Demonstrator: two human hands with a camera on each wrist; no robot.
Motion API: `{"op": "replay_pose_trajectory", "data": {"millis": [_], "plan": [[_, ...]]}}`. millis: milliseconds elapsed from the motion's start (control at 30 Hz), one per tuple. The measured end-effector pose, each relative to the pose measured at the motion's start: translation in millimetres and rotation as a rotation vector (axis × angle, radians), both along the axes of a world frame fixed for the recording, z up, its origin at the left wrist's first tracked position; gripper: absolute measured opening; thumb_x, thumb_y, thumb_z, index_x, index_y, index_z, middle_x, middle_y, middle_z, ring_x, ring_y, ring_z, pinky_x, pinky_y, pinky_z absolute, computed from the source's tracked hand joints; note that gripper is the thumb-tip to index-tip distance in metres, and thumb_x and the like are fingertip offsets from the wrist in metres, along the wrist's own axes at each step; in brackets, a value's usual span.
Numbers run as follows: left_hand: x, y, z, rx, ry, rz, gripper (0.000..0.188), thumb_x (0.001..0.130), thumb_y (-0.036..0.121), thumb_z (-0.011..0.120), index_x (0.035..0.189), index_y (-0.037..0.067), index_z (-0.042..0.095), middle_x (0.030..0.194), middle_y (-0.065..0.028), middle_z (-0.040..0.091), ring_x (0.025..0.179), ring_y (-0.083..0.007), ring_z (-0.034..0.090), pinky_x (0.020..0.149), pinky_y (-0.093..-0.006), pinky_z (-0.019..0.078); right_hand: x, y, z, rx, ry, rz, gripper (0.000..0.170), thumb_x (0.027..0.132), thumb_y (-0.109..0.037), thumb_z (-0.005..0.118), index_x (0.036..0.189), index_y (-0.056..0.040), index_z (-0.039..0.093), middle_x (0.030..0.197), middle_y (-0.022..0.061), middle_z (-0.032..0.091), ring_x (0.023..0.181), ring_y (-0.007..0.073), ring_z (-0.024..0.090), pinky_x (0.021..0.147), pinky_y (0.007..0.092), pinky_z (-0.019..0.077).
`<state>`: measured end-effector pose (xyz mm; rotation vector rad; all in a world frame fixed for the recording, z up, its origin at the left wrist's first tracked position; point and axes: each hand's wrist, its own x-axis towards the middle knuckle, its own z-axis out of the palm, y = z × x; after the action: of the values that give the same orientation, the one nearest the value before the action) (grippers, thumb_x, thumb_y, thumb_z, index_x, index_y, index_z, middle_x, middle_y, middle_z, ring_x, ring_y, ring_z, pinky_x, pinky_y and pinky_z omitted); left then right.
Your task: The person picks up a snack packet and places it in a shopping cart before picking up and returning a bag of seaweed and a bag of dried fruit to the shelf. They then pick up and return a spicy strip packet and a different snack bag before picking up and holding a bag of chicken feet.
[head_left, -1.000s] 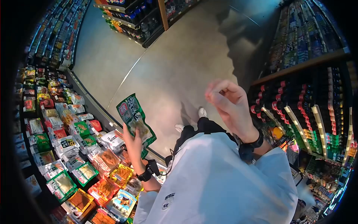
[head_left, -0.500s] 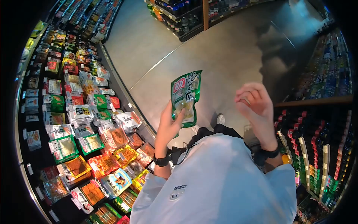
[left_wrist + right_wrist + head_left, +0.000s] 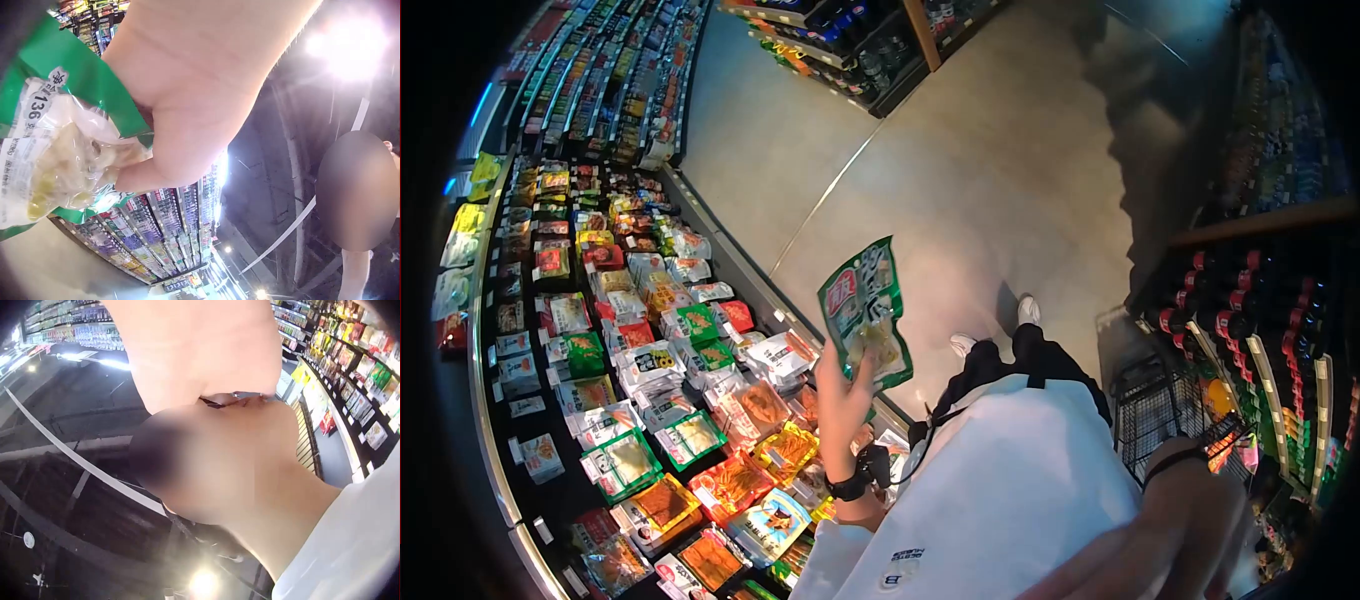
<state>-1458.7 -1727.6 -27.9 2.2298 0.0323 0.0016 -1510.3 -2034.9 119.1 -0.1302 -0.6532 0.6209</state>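
Note:
My left hand (image 3: 843, 395) grips a green snack pouch (image 3: 862, 300) by its lower part, over the edge of the display case. The pouch stands tilted, its printed front with a clear window facing me. In the left wrist view, the thumb (image 3: 144, 175) presses on the clear side of the pouch (image 3: 69, 162), where pale pieces show inside. Close to the camera, my right hand (image 3: 1195, 510) is blurred at the lower right. The right wrist view has that hand (image 3: 206, 356) raised right by the person's blurred face, its fingertips hidden.
Along the left runs a display case (image 3: 745, 265) with rows of packaged snacks (image 3: 650, 370). A wire shopping cart (image 3: 1145, 415) stands at my right, beside shelves of dark bottles (image 3: 1235, 325). Ahead, a drinks shelf (image 3: 870, 75) borders the grey floor (image 3: 990, 150).
My right hand has moved from in front of me, thumb and fingers close together, up toward the face. The left hand still holds the pouch, now lower and further left in view than half a second ago.

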Motion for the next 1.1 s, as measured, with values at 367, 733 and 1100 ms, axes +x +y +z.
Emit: {"op": "replay_pose_trajectory", "data": {"millis": [367, 733, 1100], "plan": [[-3.4, 10.2, -14.7, -0.111, 0.060, 0.014, 0.040, 0.095, 0.000, 0.065, 0.133, -0.005, 0.054, 0.118, -0.0172, 0.068, 0.105, -0.0222, 0.063, 0.101, -0.0335, 0.0450, 38.2, 87.6, -7.3, 0.567, -0.228, -0.603, 0.037, 0.082, -0.012, 0.081, 0.117, -0.0048, 0.071, 0.156, 0.0428, 0.028, 0.144, 0.0632, 0.027, 0.109, 0.0709, 0.0349], [-6.1, 5.7, -9.4, -0.005, 0.037, 0.051, 0.038, 0.094, 0.001, 0.067, 0.131, -0.004, 0.056, 0.113, -0.0176, 0.069, 0.101, -0.0250, 0.064, 0.095, -0.0349, 0.0479, 19.6, 42.6, -8.4, 0.269, -0.027, -0.403, 0.037, 0.079, -0.009, 0.082, 0.114, -0.0032, 0.070, 0.156, 0.0401, 0.031, 0.145, 0.0613, 0.027, 0.110, 0.0681, 0.0357], [-13.2, 19.0, -19.6, -0.104, 0.099, 0.003, 0.046, 0.097, 0.001, 0.064, 0.140, -0.006, 0.049, 0.125, -0.0192, 0.066, 0.112, -0.0234, 0.061, 0.102, -0.0338, 0.0439, 24.3, 43.2, -8.5, 0.219, -0.032, -0.431, 0.027, 0.087, -0.010, 0.074, 0.113, -0.0040, 0.068, 0.158, 0.0331, 0.034, 0.148, 0.0511, 0.030, 0.115, 0.0617, 0.0330]]}}
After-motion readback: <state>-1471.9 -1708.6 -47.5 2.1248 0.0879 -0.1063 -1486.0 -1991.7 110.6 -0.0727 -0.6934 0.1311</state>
